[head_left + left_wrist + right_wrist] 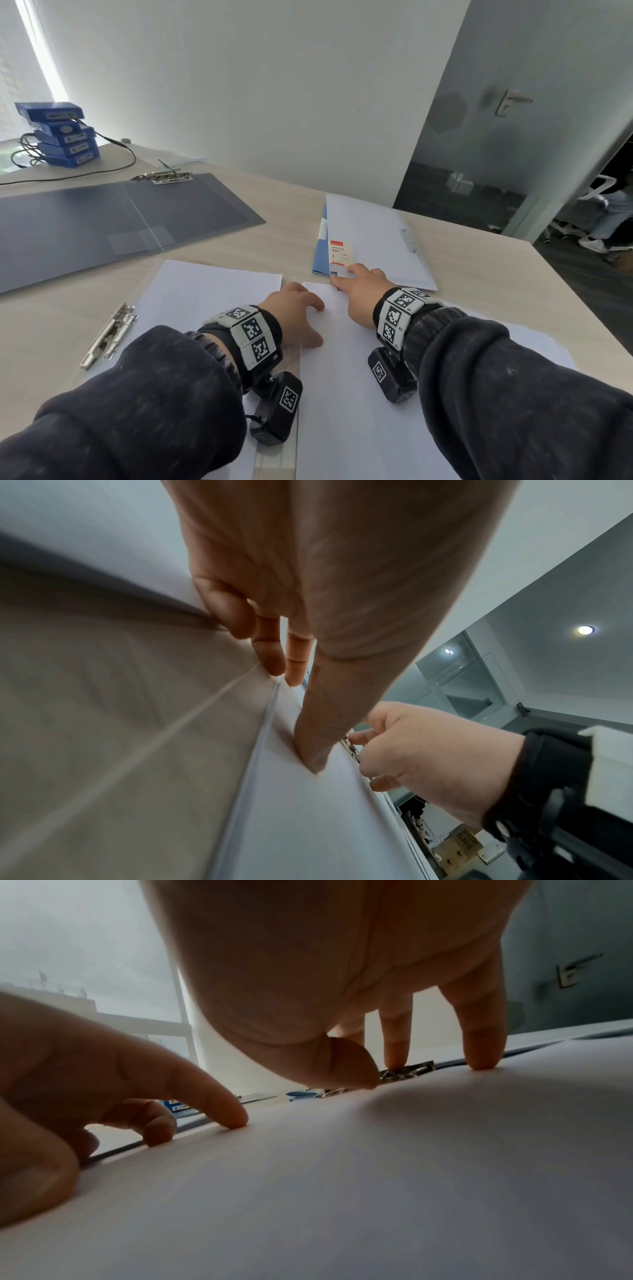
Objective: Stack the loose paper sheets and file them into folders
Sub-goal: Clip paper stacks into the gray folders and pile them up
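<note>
A stack of white sheets (356, 394) lies on the right half of an open clear folder in front of me. More white sheets (205, 291) cover its left half. My left hand (315, 322) presses thumb and fingertips onto the stack's left edge by the spine; the left wrist view shows the thumb (318, 745) flat on the paper. My right hand (356, 287) is at the stack's far edge. There its thumb and fingers (397, 1053) pinch a small metal clip (407, 1070).
A loose metal clip bar (109, 337) lies at the folder's left edge. A dark grey folder (120, 219) lies open at back left, and a blue folder (373, 236) with a white sheet at back right. Blue boxes (58, 137) and a cable sit far left.
</note>
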Motion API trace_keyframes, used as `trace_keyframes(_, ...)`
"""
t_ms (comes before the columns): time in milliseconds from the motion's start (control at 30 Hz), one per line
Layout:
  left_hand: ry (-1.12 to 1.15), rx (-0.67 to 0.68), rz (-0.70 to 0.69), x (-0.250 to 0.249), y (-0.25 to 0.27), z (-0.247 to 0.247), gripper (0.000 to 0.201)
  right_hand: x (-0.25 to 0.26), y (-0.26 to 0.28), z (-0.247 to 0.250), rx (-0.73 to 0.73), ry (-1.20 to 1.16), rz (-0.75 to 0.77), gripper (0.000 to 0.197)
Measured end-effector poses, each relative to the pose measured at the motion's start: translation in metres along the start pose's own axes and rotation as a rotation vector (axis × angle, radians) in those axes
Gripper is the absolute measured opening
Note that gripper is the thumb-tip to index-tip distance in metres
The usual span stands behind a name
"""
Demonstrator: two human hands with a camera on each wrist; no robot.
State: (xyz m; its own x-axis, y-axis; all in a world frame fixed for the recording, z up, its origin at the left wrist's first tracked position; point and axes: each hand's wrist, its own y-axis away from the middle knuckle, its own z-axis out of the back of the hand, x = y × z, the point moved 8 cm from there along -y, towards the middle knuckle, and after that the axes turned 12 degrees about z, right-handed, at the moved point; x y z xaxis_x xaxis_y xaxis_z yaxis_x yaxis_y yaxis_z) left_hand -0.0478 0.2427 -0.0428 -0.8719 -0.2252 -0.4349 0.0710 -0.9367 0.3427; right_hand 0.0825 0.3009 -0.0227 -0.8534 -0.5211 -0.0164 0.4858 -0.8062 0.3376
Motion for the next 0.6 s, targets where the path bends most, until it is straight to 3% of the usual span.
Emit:
trace_keyframes(133,-0.003,-0.005,0.000,0.000,0.001,0.001,0.062,-0.003,0.004,-0.001,-0.007,-0.057,0.020,0.079)
trace_keyframes(367,0.035,-0.009,0.000,0.002,0.008,0.000,0.059,-0.021,0.037,-0.007,-0.133,-0.318,-0.023,0.058)
trace_keyframes(467,0.237,-0.021,0.012,0.010,0.022,0.008,0.053,-0.037,0.071,-0.018,-0.157,-0.421,-0.092,0.054)
trace_keyframes(600,0.535,-0.154,0.001,0.030,0.047,0.019,0.040,-0.062,0.117,-0.031,-0.217,-0.589,-0.220,0.055)
